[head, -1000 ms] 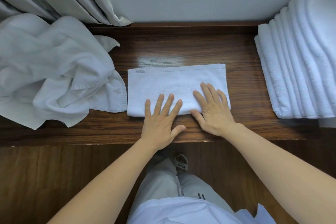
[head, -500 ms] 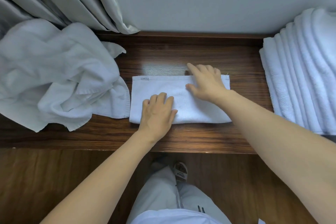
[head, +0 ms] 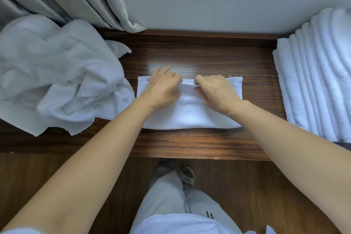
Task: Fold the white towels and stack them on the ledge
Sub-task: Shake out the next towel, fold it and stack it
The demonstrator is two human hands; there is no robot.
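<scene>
The half-folded towel [head: 190, 112] is lying across the middle of the wooden ledge [head: 199, 142], between the loose heap of unfolded towels [head: 57, 74] on the left and the stack of folded towels [head: 315, 85] on the right, touching neither pile as far as can be seen. Both hands are working at its far edge: the left hand [head: 161, 87] is curling its fingers over the far hem near the left end, and the right hand [head: 216, 89] is pinching a raised lip of cloth near the middle, so each is gripping the towel. The step looks like taking up the far edge to bring it toward the body for the next fold; doing it well is probably a matter of lifting both grips together, keeping the hem taut and level between them, laying it flush with the near edge, and pressing the crease flat so the bundle is matching those already stacked. Compared with half a second ago, the left hand is no longer resting flat near the front edge but is reaching to the far hem beside the right hand, and the right hand is now pinching the hem rather than lying over it, while the towel itself is keeping its place
</scene>
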